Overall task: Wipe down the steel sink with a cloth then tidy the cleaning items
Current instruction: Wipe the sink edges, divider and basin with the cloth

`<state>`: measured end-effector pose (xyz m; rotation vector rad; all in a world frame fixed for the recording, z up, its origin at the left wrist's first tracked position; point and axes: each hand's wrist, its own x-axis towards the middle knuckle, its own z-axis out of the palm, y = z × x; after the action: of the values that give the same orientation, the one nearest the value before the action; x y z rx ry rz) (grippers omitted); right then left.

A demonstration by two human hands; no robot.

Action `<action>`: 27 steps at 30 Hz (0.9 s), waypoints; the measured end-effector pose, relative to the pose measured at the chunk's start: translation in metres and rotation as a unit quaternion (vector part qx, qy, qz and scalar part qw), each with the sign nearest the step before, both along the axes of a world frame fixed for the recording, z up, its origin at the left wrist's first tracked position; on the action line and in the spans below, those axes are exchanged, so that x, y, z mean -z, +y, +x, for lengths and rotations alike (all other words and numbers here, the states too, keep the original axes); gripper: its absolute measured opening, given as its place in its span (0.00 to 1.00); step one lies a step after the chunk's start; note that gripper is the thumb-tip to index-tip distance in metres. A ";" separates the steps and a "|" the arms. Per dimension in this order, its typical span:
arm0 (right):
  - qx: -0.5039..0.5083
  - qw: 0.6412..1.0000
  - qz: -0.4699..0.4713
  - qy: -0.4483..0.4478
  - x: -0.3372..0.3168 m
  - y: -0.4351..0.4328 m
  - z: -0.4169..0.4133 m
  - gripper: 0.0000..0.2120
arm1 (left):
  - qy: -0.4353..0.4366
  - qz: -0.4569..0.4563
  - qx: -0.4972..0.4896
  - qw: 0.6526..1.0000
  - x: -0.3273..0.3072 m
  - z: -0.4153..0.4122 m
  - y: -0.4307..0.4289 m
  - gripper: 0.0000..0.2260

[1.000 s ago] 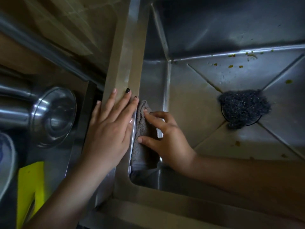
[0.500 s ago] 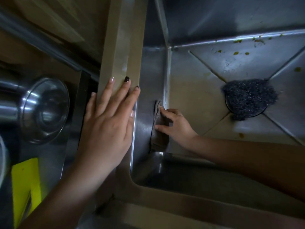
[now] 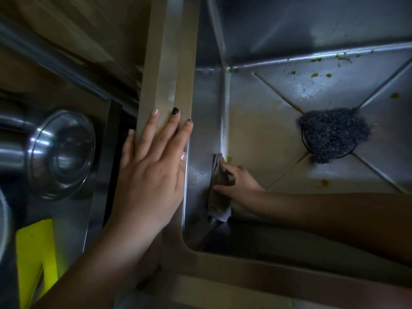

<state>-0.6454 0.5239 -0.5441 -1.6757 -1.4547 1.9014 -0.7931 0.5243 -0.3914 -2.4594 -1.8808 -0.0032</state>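
Note:
The steel sink [image 3: 256, 130] fills the right half of the view, with food specks on its floor. My right hand [image 3: 239, 182] reaches down inside and presses a grey cloth [image 3: 219, 192] against the bottom of the left inner wall, with its fingers laid over the cloth. My left hand [image 3: 153, 172] lies flat on the sink's left rim [image 3: 169, 63], fingers straight and holding nothing. A dark steel-wool scrubber [image 3: 333, 133] sits on the drain in the middle of the sink floor.
A steel bowl [image 3: 63, 152] lies on its side on the counter left of the rim. A yellow item [image 3: 33, 259] sits at the lower left. The near rim [image 3: 267, 284] runs along the bottom.
My right hand has slid the cloth down the left inner wall, from near the rim to the wall's foot. My left hand stays on the rim.

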 end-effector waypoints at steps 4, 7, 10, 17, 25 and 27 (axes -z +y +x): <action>0.017 1.000 0.005 0.018 -0.022 -0.010 0.000 0.37 | -0.003 0.007 -0.003 1.000 0.000 0.001 0.000 0.22; 0.025 0.999 0.031 0.030 -0.051 -0.013 -0.001 0.36 | -0.004 0.010 -0.002 1.000 0.001 0.001 0.000 0.21; 0.060 0.993 0.073 0.075 -0.084 -0.016 -0.003 0.35 | -0.002 0.011 -0.001 1.000 0.000 0.001 0.000 0.22; 0.084 0.962 0.204 0.159 -0.115 -0.024 0.000 0.32 | 0.002 -0.009 0.010 1.000 -0.002 0.000 0.000 0.25; 0.058 0.976 0.187 0.094 -0.067 -0.003 0.001 0.31 | -0.007 0.000 0.004 1.000 0.000 0.000 0.001 0.22; 0.042 0.988 0.142 0.053 -0.046 0.005 0.002 0.31 | -0.009 0.003 0.003 1.000 0.001 0.000 0.000 0.22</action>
<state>-0.6438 0.5293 -0.4980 -1.4600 -1.5052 1.6226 -0.7931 0.5247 -0.3920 -2.4700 -1.8761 -0.0311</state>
